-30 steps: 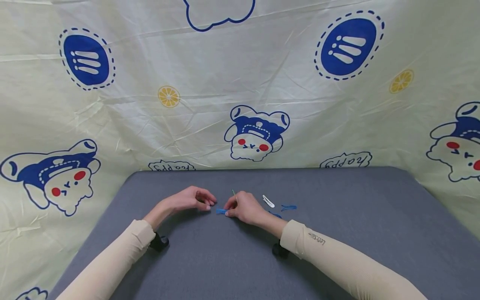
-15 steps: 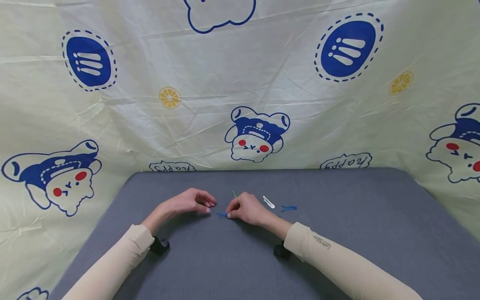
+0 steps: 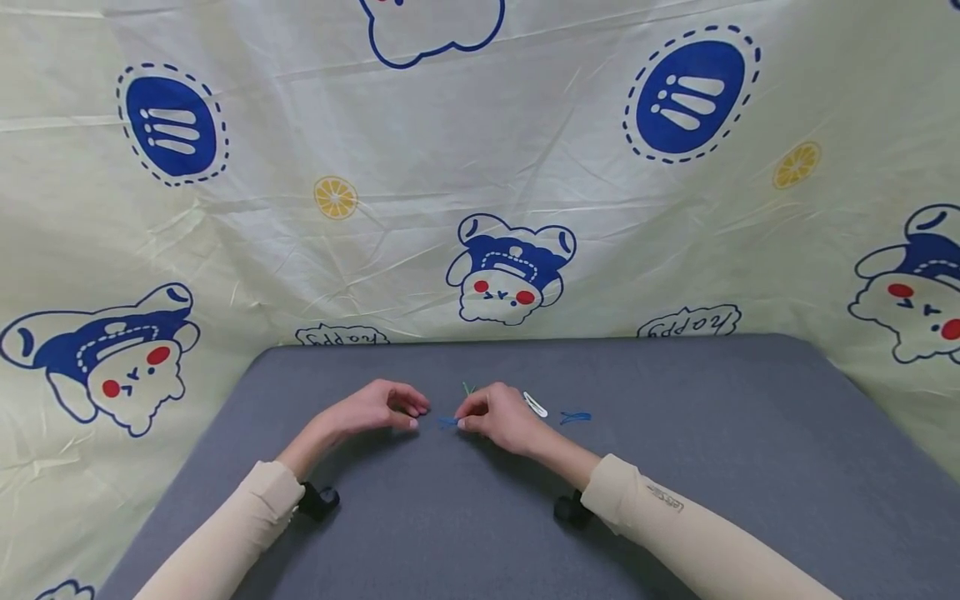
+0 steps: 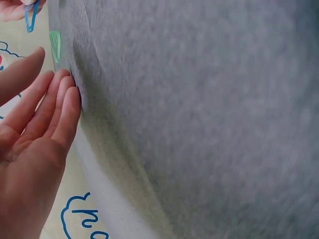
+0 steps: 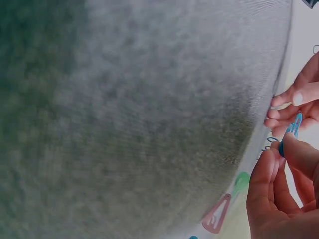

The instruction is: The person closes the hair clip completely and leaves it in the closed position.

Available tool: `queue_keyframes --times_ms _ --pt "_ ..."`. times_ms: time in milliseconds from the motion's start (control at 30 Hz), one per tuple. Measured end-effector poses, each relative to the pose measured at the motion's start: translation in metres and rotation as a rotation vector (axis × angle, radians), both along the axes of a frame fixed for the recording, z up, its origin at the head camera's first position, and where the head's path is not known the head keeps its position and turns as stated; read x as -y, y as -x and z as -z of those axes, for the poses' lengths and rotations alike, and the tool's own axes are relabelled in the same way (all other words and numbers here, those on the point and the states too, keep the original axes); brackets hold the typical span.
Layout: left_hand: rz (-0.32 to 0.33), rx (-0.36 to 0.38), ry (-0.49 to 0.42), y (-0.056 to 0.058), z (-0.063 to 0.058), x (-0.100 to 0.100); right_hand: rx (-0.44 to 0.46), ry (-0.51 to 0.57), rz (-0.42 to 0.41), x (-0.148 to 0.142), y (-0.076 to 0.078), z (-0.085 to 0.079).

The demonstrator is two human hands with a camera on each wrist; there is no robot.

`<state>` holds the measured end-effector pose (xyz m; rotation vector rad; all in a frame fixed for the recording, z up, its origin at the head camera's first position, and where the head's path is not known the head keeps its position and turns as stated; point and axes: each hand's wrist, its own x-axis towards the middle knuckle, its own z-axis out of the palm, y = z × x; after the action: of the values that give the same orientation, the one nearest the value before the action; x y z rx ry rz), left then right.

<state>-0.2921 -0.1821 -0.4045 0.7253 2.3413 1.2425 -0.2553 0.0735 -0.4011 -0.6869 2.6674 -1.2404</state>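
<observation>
My right hand (image 3: 502,417) pinches a blue snap hair clip (image 3: 447,422) between thumb and fingers, just above the grey table. In the right wrist view the blue clip (image 5: 297,124) points up from the fingertips toward the left hand. My left hand (image 3: 372,408) holds nothing; its fingers are gently bent, a small gap away from the clip, and the left wrist view shows this hand (image 4: 37,124) with its palm side bare. Behind my right hand lies a green snap clip (image 3: 468,388), partly hidden by it.
A white snap clip (image 3: 536,405) and another blue clip (image 3: 575,417) lie right of my right hand. In the right wrist view a clip looks pinkish (image 5: 217,214). A patterned cloth (image 3: 405,275) hangs behind the table (image 3: 675,467).
The blue clip in my right hand has turned and looks narrower. My right hand has shifted slightly right, and its arm now hides a blue clip that lay by the wrist. The left hand barely moved.
</observation>
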Motion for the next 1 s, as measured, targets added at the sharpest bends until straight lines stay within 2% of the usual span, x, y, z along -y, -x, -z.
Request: queue_keyframes --times_ms 400,533,900,1000 --pt "-0.054 -0.126 -0.026 -0.013 -0.002 -0.002 -0.086 0.032 0.005 -0.009 -0.014 0.000" --pt "-0.070 -0.172 -0.044 -0.016 -0.002 -0.004 -0.105 0.057 0.035 -0.010 -0.019 -0.002" --pt "-0.072 -0.200 -0.091 -0.031 -0.011 -0.018 -0.118 0.149 0.124 -0.011 -0.034 -0.012" --pt "-0.089 -0.215 -0.099 -0.034 -0.013 -0.023 -0.130 0.162 0.141 -0.013 -0.038 -0.013"
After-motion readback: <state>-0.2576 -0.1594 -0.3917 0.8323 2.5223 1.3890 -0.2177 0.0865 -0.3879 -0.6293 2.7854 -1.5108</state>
